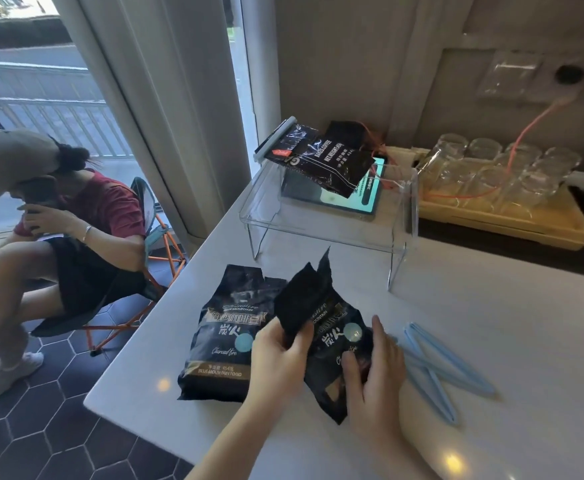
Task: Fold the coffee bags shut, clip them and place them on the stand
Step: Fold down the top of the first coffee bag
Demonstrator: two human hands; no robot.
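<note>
Near the desk's [491, 306] front edge, both hands gripped one open coffee bag [332, 344]: the left hand [280, 355] pinched its folded top, and the right hand [375, 372] clasped its body. A second bag [221, 341] lay just left; blue clips [436, 368] lay right.

A café or small coffee shop, by the look of it. A wooden tray [512, 216] of clear glass cups [484, 164] sits at two o'clock on the white desk [491, 323]. At nine o'clock, a seated person [58, 230] beside a street-facing window [41, 98]
</note>
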